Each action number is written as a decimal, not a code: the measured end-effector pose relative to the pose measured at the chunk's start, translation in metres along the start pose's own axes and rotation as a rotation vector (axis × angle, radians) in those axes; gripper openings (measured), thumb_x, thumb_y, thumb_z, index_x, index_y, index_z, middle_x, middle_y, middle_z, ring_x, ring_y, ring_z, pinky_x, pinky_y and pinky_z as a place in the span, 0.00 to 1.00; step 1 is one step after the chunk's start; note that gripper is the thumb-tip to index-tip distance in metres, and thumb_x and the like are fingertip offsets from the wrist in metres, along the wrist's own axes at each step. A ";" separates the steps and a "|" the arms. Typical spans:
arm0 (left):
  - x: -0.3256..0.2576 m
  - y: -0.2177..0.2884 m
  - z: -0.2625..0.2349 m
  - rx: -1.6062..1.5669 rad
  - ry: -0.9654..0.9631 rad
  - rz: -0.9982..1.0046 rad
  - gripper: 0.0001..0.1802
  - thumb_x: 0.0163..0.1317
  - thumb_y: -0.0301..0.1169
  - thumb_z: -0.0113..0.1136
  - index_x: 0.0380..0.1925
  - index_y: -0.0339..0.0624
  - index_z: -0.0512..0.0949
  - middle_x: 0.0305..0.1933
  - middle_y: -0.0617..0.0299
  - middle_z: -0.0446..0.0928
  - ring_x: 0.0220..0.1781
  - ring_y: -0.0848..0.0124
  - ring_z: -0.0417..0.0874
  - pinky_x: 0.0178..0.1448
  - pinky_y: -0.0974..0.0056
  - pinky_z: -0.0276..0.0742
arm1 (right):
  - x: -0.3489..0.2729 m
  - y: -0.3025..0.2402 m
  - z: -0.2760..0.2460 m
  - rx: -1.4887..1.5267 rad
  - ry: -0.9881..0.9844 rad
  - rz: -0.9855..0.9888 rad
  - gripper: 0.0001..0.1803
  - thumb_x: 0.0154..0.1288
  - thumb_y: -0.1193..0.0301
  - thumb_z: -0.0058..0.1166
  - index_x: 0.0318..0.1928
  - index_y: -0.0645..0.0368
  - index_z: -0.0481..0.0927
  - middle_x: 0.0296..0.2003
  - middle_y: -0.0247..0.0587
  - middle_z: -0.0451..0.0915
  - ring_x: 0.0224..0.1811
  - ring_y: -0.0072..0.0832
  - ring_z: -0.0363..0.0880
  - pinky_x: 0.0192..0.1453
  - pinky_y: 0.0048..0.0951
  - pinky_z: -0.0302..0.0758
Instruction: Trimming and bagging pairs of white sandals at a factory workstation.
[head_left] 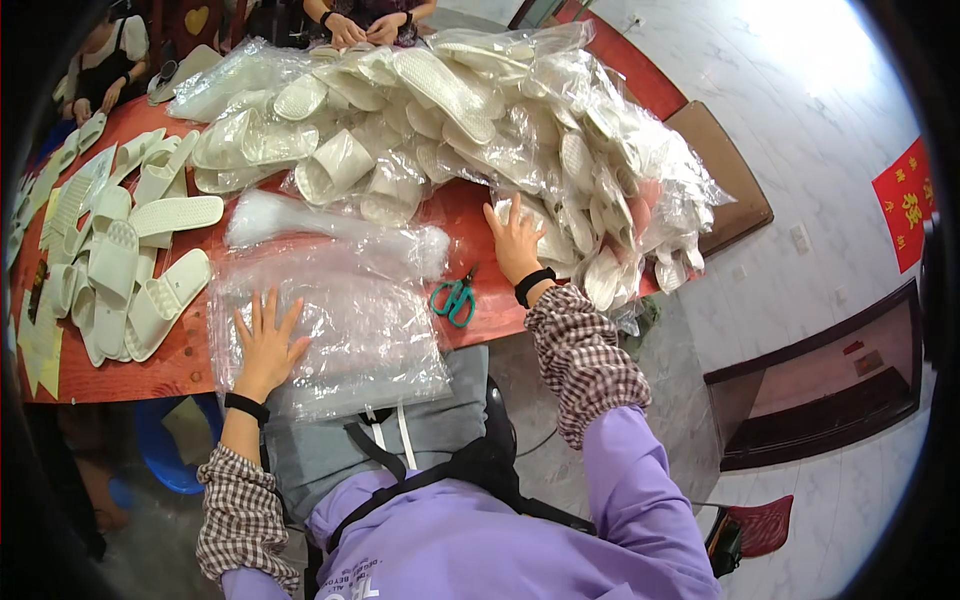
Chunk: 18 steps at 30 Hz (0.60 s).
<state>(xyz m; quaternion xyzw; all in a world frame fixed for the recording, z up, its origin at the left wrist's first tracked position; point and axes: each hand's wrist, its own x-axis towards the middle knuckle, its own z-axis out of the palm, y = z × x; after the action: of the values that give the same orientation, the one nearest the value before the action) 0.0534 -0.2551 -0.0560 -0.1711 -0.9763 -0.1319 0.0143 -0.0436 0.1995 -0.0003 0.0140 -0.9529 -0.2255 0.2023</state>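
My left hand point(267, 345) lies flat with spread fingers on a stack of clear plastic bags point(360, 320) at the table's near edge. My right hand point(516, 240), fingers apart, rests against the near side of a large heap of cream slippers in clear bags point(440, 100). Neither hand grips anything. Between them lie scissors point(456, 302) with teal handles. Just beyond the bag stack is a long bundle of fine, whitish translucent strands point(310, 222). Unbagged cream slippers point(115, 260) are piled to the left of my left hand.
The red table point(170, 375) curves across the view. At its far side a person's hands point(365, 30) work; another person point(105, 75) is at the far left. A blue tub point(170, 455) is below the near edge, and a red chair point(760, 525) stands at lower right.
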 end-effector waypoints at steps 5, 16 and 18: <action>-0.001 -0.002 0.010 0.046 0.024 0.024 0.37 0.63 0.51 0.56 0.72 0.62 0.58 0.78 0.49 0.43 0.79 0.45 0.37 0.72 0.28 0.30 | 0.037 0.025 0.006 -0.057 -0.111 -0.091 0.08 0.63 0.66 0.51 0.40 0.47 0.82 0.56 0.59 0.72 0.40 0.50 0.83 0.26 0.48 0.81; -0.002 -0.006 0.007 0.022 0.024 0.004 0.36 0.63 0.51 0.55 0.71 0.62 0.61 0.78 0.48 0.45 0.79 0.45 0.38 0.73 0.28 0.30 | 0.063 0.072 -0.123 0.092 -0.069 -0.401 0.11 0.60 0.73 0.52 0.44 0.53 0.76 0.42 0.45 0.76 0.35 0.42 0.84 0.36 0.43 0.80; -0.004 -0.005 0.007 0.016 0.036 -0.002 0.35 0.62 0.51 0.57 0.70 0.62 0.62 0.77 0.48 0.46 0.79 0.45 0.40 0.73 0.28 0.31 | 0.064 0.073 -0.149 0.151 -0.033 -0.399 0.13 0.62 0.74 0.49 0.47 0.51 0.76 0.44 0.44 0.76 0.37 0.43 0.83 0.37 0.45 0.80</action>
<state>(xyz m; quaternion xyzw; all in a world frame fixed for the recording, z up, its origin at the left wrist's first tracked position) 0.0553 -0.2589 -0.0645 -0.1674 -0.9771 -0.1271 0.0333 -0.0394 0.1946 0.1775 0.2139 -0.9487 -0.1891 0.1362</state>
